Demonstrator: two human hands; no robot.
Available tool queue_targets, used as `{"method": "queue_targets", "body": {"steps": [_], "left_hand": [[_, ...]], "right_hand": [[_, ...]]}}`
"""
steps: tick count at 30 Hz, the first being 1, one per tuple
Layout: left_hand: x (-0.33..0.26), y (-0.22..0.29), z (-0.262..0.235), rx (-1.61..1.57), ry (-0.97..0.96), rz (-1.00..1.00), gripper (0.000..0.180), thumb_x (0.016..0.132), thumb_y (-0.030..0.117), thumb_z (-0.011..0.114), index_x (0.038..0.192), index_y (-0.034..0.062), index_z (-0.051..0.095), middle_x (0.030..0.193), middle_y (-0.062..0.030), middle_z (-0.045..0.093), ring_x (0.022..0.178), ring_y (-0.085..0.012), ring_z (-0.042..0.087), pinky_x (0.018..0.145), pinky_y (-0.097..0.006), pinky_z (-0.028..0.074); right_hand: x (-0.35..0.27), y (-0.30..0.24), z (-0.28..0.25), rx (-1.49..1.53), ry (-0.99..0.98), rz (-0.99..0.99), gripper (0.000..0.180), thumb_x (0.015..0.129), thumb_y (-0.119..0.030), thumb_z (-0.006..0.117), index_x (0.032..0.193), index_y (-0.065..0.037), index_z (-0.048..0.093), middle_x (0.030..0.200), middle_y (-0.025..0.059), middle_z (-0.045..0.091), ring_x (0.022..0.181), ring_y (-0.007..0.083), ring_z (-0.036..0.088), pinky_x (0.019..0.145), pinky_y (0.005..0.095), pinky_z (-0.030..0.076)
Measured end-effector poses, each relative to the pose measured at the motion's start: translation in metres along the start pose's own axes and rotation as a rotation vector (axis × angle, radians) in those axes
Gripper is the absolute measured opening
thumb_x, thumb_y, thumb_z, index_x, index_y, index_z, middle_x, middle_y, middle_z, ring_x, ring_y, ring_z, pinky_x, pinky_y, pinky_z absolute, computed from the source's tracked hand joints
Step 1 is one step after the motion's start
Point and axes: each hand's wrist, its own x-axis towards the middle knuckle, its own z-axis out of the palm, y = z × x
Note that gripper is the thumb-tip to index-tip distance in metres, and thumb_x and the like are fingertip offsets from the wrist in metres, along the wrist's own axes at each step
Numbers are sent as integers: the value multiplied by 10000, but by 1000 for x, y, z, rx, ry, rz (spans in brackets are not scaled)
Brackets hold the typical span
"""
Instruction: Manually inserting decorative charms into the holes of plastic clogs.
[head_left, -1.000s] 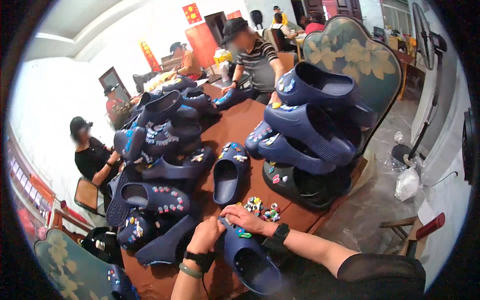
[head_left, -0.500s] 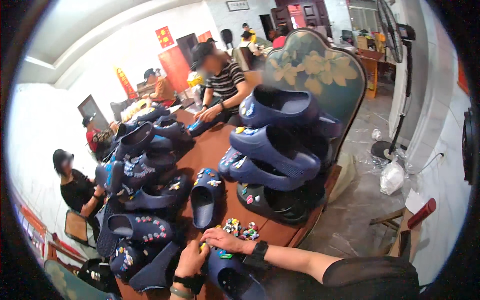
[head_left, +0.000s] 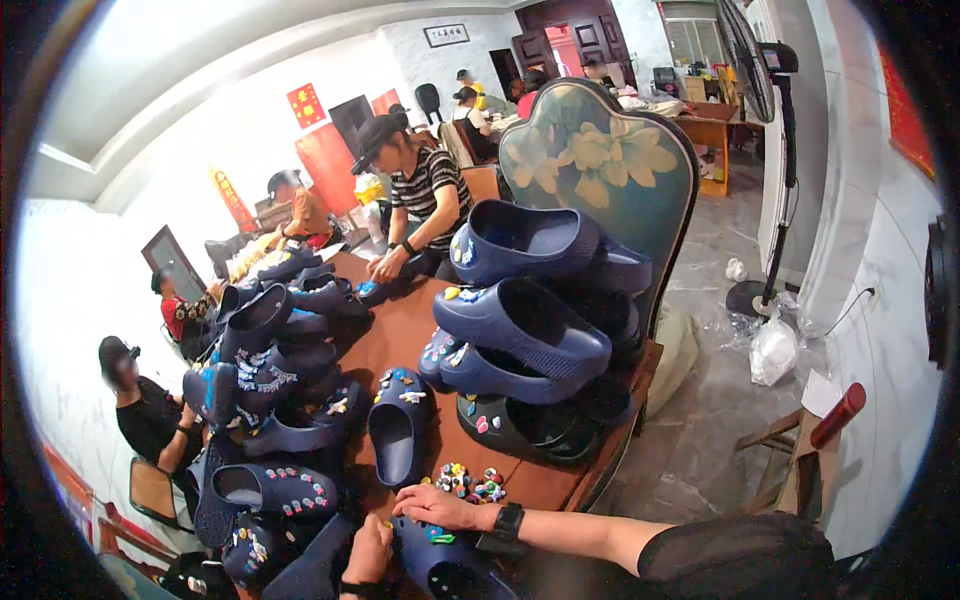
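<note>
A: The dark blue clog (head_left: 440, 560) lies at the near table edge, right under both hands. The right hand (head_left: 432, 506) rests flat on its toe, fingers spread, pinching nothing I can make out. The left hand (head_left: 368, 548) is curled against the clog's side; whether it clasps anything, I cannot tell.

B: And around the hands?

A: Just beyond the right hand's knuckles sits a small pile of coloured charms (head_left: 468, 484) (tiny, bright pieces). Beyond those, a single blue clog (head_left: 398, 425), then the tall stack of clogs (head_left: 525, 330).

B: Risks?

A: I'd judge a careless sweep of that wrist could scatter the charms off the brown table (head_left: 400, 330), or nudge the stack.
</note>
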Motion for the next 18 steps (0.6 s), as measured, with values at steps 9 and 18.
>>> {"method": "queue_targets", "body": {"steps": [9,18], "left_hand": [[-2,0,2,-504,272,-203,256,960,215,404,900,27,567,649,4,514,486,-71,437,431,-214,349],[65,29,-27,-1179,-103,-193,197,865,-38,518,1040,51,539,836,-12,509,648,-63,479,521,-186,397]], "right_hand": [[-1,17,10,37,316,-94,245,978,-195,449,991,-9,607,968,128,584,949,284,571,884,377,448],[8,6,-32,1050,639,310,410,1000,-413,399,1021,-56,600,934,46,627,913,169,606,817,327,483]]}}
